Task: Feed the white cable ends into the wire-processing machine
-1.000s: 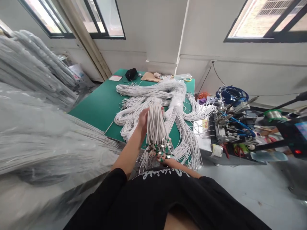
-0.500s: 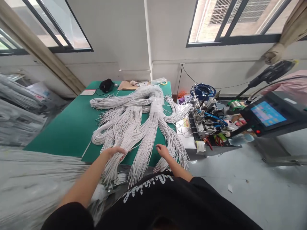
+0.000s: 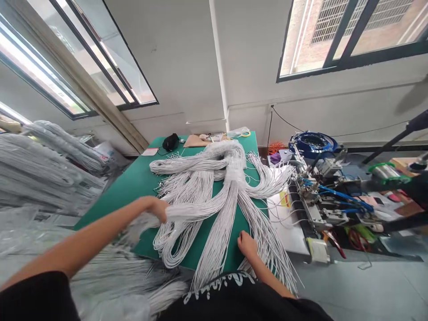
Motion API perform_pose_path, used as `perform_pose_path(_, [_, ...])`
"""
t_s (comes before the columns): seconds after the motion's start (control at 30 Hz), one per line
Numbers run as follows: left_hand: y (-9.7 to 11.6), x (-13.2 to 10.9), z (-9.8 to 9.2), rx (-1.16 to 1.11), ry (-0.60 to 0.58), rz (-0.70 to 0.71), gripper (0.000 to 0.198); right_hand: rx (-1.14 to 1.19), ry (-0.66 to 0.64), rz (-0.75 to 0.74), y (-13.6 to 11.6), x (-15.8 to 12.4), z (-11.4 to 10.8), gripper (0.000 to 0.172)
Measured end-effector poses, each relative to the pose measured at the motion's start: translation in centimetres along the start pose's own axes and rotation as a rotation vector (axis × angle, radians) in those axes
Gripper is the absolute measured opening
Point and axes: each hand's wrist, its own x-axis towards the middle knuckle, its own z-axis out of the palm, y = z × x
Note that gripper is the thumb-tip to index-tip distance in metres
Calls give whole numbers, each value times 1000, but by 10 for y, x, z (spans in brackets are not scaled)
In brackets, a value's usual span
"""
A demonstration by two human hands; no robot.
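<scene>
White cables [image 3: 217, 236] lie in a large heap, fanned and looped across the green table [image 3: 129, 189]. Clear plastic film [image 3: 235, 171] wraps them near the middle. My left hand [image 3: 159, 209] is closed around a bundle of white cables [image 3: 194, 210], which stretches leftward from the wrapped part. The loose end beyond this hand is smeared by motion. My right hand [image 3: 247, 244] is curled into a fist near the front edge, beside the cables fanned out on the right. Nothing shows sticking out of its fingers.
On the right stands a machine [image 3: 321, 196] with a blue round bowl [image 3: 312, 143] and a wire spool [image 3: 384, 171]. Plastic-covered cable bundles [image 3: 40, 165] are piled at left. A black item [image 3: 171, 141] and cardboard [image 3: 196, 141] lie at the table's back.
My left hand has swung outward to the left, drawing the cable bundle across the heap. My right hand stays by the right-hand cables, still curled. The view has tilted and shifted.
</scene>
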Motion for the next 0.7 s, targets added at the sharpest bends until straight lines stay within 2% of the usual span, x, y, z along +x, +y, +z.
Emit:
perform_pose_path(0.1, [29,7,-104,106,226,-62,10,-15,-15,-13,7,2,3,19])
perform_pose_path(0.17, [40,9,-156,154,469,-58,13,-14,-25,-19,12,4,3,19])
perform_pose_path(0.2, [42,10,-171,169,595,-55,18,-11,-30,-26,15,6,3,19])
perform_pose_path(0.23, [41,13,-178,177,703,-53,23,-5,-38,-37,17,7,4,19])
perform_pose_path(0.27, [38,16,-177,180,781,-50,26,9,-50,-51,20,8,4,19])
perform_pose_path(0.3, [33,21,-170,179,820,-44,29,30,-62,-66,22,10,4,19])
perform_pose_path(0.37, [19,34,-140,166,774,-15,30,90,-88,-84,25,12,4,18])
perform_pose_path(0.53, [-23,65,-31,65,407,53,16,149,-99,-80,26,13,-3,15])
perform_pose_path(0.7, [-51,73,73,-41,230,96,21,264,-145,-23,17,11,-15,9])
